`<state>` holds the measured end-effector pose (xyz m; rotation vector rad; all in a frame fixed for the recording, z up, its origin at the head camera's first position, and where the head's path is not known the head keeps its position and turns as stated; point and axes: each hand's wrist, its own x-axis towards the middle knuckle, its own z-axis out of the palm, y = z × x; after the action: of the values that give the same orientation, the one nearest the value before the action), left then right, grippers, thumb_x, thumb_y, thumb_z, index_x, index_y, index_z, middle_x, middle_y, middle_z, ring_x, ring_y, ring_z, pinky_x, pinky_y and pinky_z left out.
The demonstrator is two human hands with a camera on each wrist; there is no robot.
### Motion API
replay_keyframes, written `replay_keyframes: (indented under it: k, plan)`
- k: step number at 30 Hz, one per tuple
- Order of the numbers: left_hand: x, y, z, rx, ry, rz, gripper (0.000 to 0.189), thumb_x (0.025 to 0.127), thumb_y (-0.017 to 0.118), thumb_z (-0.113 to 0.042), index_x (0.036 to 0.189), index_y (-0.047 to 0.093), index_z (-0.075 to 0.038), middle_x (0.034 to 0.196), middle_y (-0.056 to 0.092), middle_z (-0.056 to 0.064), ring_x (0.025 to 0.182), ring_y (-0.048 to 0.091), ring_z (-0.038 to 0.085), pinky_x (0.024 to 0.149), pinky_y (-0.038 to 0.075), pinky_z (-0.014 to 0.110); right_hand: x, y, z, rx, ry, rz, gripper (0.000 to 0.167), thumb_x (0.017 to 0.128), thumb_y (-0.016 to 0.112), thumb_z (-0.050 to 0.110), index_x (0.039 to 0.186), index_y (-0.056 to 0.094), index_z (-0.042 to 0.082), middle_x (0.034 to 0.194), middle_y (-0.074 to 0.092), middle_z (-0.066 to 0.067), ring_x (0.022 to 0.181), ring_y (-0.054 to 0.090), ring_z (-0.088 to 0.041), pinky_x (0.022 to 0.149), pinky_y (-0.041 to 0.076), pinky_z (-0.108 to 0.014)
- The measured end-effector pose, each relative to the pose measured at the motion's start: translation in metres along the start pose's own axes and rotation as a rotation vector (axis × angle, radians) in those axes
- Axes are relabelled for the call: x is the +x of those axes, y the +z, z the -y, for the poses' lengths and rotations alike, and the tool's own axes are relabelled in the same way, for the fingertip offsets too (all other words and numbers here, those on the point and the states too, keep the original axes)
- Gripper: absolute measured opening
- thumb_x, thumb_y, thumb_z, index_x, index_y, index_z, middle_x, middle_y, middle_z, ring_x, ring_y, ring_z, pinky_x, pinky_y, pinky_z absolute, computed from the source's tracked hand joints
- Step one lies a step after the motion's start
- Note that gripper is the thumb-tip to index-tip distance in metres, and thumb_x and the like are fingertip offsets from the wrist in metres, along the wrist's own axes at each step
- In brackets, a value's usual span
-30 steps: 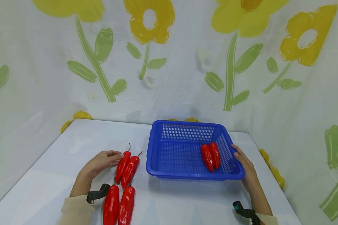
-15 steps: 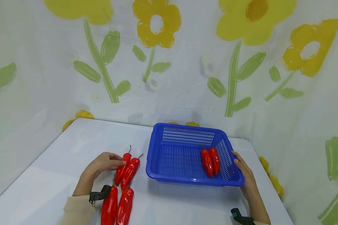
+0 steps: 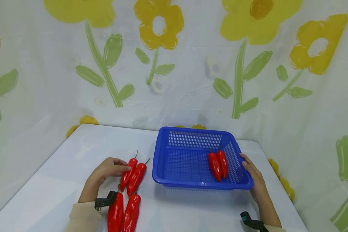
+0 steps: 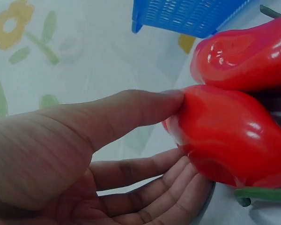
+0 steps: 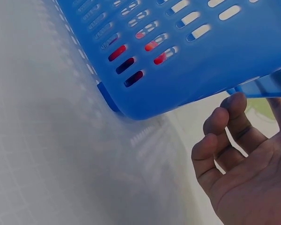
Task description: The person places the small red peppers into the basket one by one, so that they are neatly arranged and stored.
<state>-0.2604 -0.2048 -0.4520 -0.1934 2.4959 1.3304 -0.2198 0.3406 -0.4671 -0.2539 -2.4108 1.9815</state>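
Observation:
My left hand pinches a red chili pepper on the table. In the left wrist view the thumb lies on this pepper and the fingers reach its other side. A second red chili pepper rests right beside it, stem pointing away. Two more red chili peppers lie nearer to me. With my right hand I hold the right rim of the blue plastic basket. Bent fingers show beneath the rim in the right wrist view. Inside the basket, on its right, lie two red chili peppers.
A white table carries everything. Behind it and at both sides hangs a pale curtain printed with yellow flowers. The left forearm passes close to the nearer peppers.
My left hand has moved slightly over the far left pepper and its thumb now lies on it. The right hand stays at the basket's rim. The head view has shifted a little.

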Motion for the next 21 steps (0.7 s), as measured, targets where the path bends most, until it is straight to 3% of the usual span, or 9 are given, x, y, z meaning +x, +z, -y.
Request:
replay_keyframes:
  k: [7, 16, 21]
  plan:
    - [-0.001, 0.000, -0.001, 0.044, 0.019, 0.004, 0.060, 0.078, 0.085, -0.030, 0.121, 0.064, 0.006, 0.108, 0.067, 0.017, 0.092, 0.065, 0.026, 0.080, 0.059, 0.047, 0.000, 0.000, 0.000, -0.002, 0.022, -0.001, 0.062, 0.100, 0.045, 0.058, 0.157, 0.030, 0.037, 0.165, 0.017, -0.012, 0.140, 0.032, -0.048, 0.089, 0.056, -0.042]
    - [0.006, -0.006, 0.005, -0.046, 0.021, 0.036, 0.063, 0.084, 0.081, -0.035, 0.127, 0.061, 0.006, 0.115, 0.067, 0.019, 0.094, 0.069, 0.026, 0.089, 0.055, 0.052, -0.002, -0.002, 0.002, 0.003, 0.022, 0.003, 0.060, 0.101, 0.043, 0.057, 0.157, 0.029, 0.040, 0.165, 0.018, -0.013, 0.140, 0.032, -0.047, 0.095, 0.051, -0.048]
    - [0.006, -0.010, 0.004, -0.042, 0.018, 0.025, 0.063, 0.086, 0.079, -0.036, 0.130, 0.059, 0.005, 0.117, 0.066, 0.019, 0.097, 0.067, 0.027, 0.088, 0.056, 0.051, 0.000, -0.003, 0.001, 0.010, 0.007, 0.033, 0.059, 0.102, 0.041, 0.056, 0.157, 0.027, 0.041, 0.165, 0.016, -0.012, 0.140, 0.030, -0.046, 0.097, 0.050, -0.049]
